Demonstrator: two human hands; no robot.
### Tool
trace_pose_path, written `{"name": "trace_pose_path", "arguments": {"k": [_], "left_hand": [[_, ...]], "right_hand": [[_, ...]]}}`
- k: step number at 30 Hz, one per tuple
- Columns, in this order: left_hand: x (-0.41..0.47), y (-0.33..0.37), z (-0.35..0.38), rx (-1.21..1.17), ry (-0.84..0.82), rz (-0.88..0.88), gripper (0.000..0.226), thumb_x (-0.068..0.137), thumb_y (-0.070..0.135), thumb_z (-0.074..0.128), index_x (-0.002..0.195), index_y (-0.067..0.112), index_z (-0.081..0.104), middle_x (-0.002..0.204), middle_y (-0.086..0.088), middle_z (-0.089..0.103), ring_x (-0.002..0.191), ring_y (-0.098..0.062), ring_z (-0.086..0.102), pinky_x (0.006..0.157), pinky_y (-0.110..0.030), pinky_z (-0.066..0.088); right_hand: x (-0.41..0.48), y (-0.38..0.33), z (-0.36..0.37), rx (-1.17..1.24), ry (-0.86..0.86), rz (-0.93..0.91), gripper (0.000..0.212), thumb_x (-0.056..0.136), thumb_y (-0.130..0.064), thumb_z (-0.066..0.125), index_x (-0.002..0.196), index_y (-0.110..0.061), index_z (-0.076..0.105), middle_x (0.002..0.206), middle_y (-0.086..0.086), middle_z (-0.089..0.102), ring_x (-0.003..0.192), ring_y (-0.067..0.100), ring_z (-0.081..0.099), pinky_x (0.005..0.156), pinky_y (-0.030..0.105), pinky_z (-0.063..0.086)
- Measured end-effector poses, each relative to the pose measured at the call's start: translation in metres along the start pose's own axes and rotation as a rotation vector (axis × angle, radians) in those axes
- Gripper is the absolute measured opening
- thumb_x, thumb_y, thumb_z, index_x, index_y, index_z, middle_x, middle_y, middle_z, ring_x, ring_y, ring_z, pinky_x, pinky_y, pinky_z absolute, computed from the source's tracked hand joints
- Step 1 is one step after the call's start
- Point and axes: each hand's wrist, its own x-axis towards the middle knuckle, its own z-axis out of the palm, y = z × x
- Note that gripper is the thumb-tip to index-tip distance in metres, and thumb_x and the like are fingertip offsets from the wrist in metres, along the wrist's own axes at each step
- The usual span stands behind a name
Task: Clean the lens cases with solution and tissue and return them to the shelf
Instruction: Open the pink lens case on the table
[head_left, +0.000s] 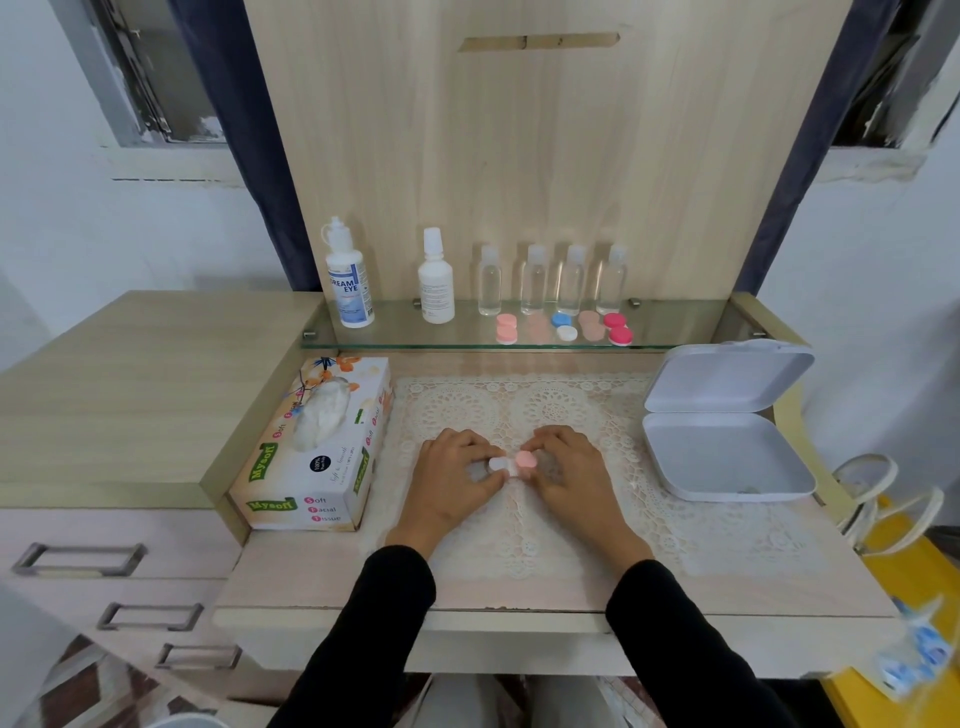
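A pale wood-grain table (291, 571) carries a cream lace mat (571, 405), backed by a wooden panel with a narrow glass shelf (405, 338). On the shelf stand a labelled solution bottle (349, 280), a plain white bottle (435, 283) and four small clear bottles (535, 283), with five round-capped lens cases (566, 327) in pink, peach, blue and white in front. A cardboard tissue box (317, 447) lies left of the mat; an open, smooth white plastic box (727, 431) sits to the right. Over the mat, the left hand (452, 478) and right hand (566, 473) hold one lens case (511, 462) between them, with curled fingers pinching its white and pink caps.
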Motion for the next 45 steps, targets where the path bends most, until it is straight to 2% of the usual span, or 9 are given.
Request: {"name": "trace_pose_path", "arguments": {"k": [6,14,18,23,30,34,39,41,45], "left_hand": [[0.0,0.0,-0.001,-0.01,0.0,-0.009,0.042,0.072,0.055,0.053,0.093,0.026,0.075,0.089,0.015,0.065,0.087,-0.009,0.053,0.08,-0.034,0.039],[0.0,0.003,-0.002,0.017,-0.007,-0.005,0.043,0.072,0.056,0.052,0.095,0.027,0.074,0.09,0.015,0.065,0.088,-0.008,0.052,0.079,-0.028,0.033],[-0.001,0.003,-0.002,0.041,-0.012,0.003,0.044,0.072,0.056,0.051,0.095,0.027,0.074,0.09,0.015,0.065,0.088,-0.008,0.053,0.079,-0.028,0.033],[0.0,0.003,-0.002,0.062,-0.009,0.003,0.044,0.072,0.057,0.05,0.095,0.027,0.074,0.091,0.015,0.064,0.089,-0.008,0.052,0.079,-0.03,0.035],[-0.001,0.007,-0.007,0.172,-0.092,0.028,0.034,0.084,0.048,0.057,0.11,0.028,0.066,0.103,0.012,0.062,0.099,-0.012,0.052,0.082,-0.028,0.032],[-0.015,0.008,-0.008,0.304,-0.008,-0.012,0.061,0.08,0.06,0.037,0.125,0.024,0.057,0.115,0.007,0.059,0.107,-0.017,0.052,0.084,-0.029,0.034],[-0.033,0.008,-0.007,0.458,-0.114,-0.221,0.097,0.076,0.072,0.004,0.149,0.01,0.019,0.157,-0.004,0.018,0.144,-0.02,0.013,0.116,-0.037,0.009],[-0.033,0.008,-0.007,0.49,-0.198,-0.255,0.101,0.073,0.072,-0.009,0.151,0.01,0.004,0.16,-0.004,0.0,0.146,-0.017,-0.006,0.118,-0.037,-0.005],[-0.033,0.009,-0.006,0.522,-0.243,-0.24,0.099,0.073,0.069,-0.016,0.151,0.01,-0.001,0.159,-0.003,-0.007,0.145,-0.013,-0.011,0.117,-0.037,-0.01]], "right_hand": [[0.008,0.006,0.005,0.137,0.069,0.082,0.022,0.089,-0.017,0.061,0.109,-0.026,0.067,0.111,-0.012,0.06,0.105,0.008,0.053,0.094,0.041,0.044],[0.008,0.007,0.013,-0.115,0.095,0.039,0.026,0.089,-0.013,0.062,0.112,-0.022,0.069,0.112,-0.005,0.06,0.102,0.015,0.052,0.084,0.026,0.043],[0.007,0.005,0.003,0.052,0.015,0.046,0.04,0.079,0.001,0.062,0.114,-0.018,0.068,0.116,-0.003,0.057,0.106,0.01,0.046,0.089,0.02,0.032],[0.004,0.002,-0.008,0.196,-0.085,0.079,0.03,0.072,-0.007,0.077,0.099,-0.018,0.071,0.114,-0.005,0.053,0.111,0.009,0.044,0.088,0.0,0.023],[0.004,0.004,-0.008,0.161,-0.102,0.078,0.026,0.077,-0.02,0.078,0.101,-0.02,0.071,0.115,-0.007,0.054,0.113,0.009,0.043,0.089,0.005,0.024],[0.005,0.004,-0.008,0.149,-0.1,0.08,0.026,0.076,-0.019,0.078,0.101,-0.019,0.071,0.113,-0.008,0.054,0.111,0.009,0.043,0.087,0.004,0.023],[0.005,0.002,-0.008,0.161,-0.102,0.093,0.026,0.077,-0.017,0.077,0.102,-0.02,0.071,0.116,-0.008,0.054,0.113,0.009,0.043,0.089,0.019,0.029],[0.004,0.002,-0.007,0.157,-0.104,0.094,0.026,0.077,-0.018,0.076,0.103,-0.021,0.071,0.119,-0.007,0.054,0.115,0.008,0.042,0.093,0.023,0.029],[0.003,0.003,-0.007,0.15,-0.116,0.087,0.027,0.078,-0.02,0.076,0.104,-0.022,0.071,0.121,-0.008,0.053,0.116,0.008,0.041,0.096,0.024,0.03]]}}
